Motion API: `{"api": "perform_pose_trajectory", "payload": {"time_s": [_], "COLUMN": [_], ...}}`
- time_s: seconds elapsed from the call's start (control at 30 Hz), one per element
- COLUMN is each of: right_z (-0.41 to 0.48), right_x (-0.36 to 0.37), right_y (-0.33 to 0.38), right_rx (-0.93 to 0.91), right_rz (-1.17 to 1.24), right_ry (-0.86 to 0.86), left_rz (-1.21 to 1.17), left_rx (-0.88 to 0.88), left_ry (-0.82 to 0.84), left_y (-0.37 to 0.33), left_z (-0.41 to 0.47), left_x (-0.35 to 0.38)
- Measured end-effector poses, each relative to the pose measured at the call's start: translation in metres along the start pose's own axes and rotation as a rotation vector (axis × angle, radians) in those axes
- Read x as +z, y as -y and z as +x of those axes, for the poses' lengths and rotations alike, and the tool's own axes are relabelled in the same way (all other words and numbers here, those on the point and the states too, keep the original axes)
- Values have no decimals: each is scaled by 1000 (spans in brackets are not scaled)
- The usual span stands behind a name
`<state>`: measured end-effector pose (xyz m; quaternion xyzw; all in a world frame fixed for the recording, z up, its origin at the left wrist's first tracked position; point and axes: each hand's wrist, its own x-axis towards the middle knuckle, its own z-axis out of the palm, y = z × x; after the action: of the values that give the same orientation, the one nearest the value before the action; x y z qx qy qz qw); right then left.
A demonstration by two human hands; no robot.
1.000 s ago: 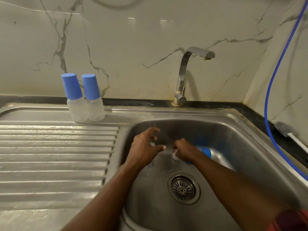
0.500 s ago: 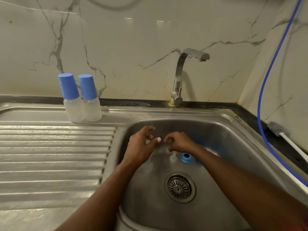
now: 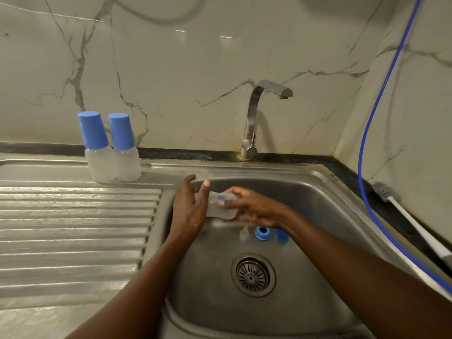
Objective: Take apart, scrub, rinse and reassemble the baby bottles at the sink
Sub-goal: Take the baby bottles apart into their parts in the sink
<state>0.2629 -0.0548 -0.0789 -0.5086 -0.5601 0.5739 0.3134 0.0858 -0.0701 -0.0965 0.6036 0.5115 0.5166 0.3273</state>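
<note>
- A stripped bottle body (image 3: 221, 206) is gripped by the right hand (image 3: 254, 209) and braced by the left hand's (image 3: 188, 211) straight fingers.
- Its teat (image 3: 244, 233) and ring (image 3: 262, 233) lie beneath the right hand; scrubbing is judged pending.
- Beyond the left hand, two capped bottles (image 3: 101, 165) stand assembled.

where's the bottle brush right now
Head view, far right: the bottle brush lies on the dark counter beside the sink, next to the blue hose.

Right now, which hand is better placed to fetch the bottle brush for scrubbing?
Probably the right hand: the brush lies on the counter on its side. It grips the clear bottle now, so the left hand, whose straight fingers touch the bottle, should take it first.
</note>
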Motion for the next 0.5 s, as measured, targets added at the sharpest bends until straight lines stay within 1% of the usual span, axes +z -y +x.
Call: {"api": "perform_pose_trajectory", "payload": {"time_s": [0.03, 0.1, 0.13, 0.17, 0.2, 0.23, 0.27, 0.37, 0.43, 0.5], "right_z": [-1, -3, -5, -6, -7, -7, -5, 11, 24, 35], "right_x": [-4, -10, -12, -13, -12, -10, -10, -12, -10, -6], "right_y": [0, -4, -8, -14, -22, -30, -37, -41, -41, -46], "right_rx": [-107, -344, -425, -439, -388, -321, -275, -186, -121, -100], "right_rz": [-105, -409, -559, -690, -825, -941, -1003, -958, -993, -1014], "right_ry": [-176, -574, -709, -729, -643, -513, -427, -411, -365, -349], "left_rz": [9, 18, 21, 25, 27, 31, 37, 52, 66, 67], "left_rx": [-13, -29, -30, -30, -30, -26, -21, -14, -10, -5], "left_ry": [-6, -32, -44, -52, -55, -55, -58, -83, -76, -73], "left_y": [0, 0, 0, -1, -1, -2, -3, -1, 0, 1], "left_z": [0, -1, -2, -2, -3, -3, -3, -2, -2, -2], "left_x": [0, -1, -1, -1, -1, -1, -1, 0, 1, 1]}}
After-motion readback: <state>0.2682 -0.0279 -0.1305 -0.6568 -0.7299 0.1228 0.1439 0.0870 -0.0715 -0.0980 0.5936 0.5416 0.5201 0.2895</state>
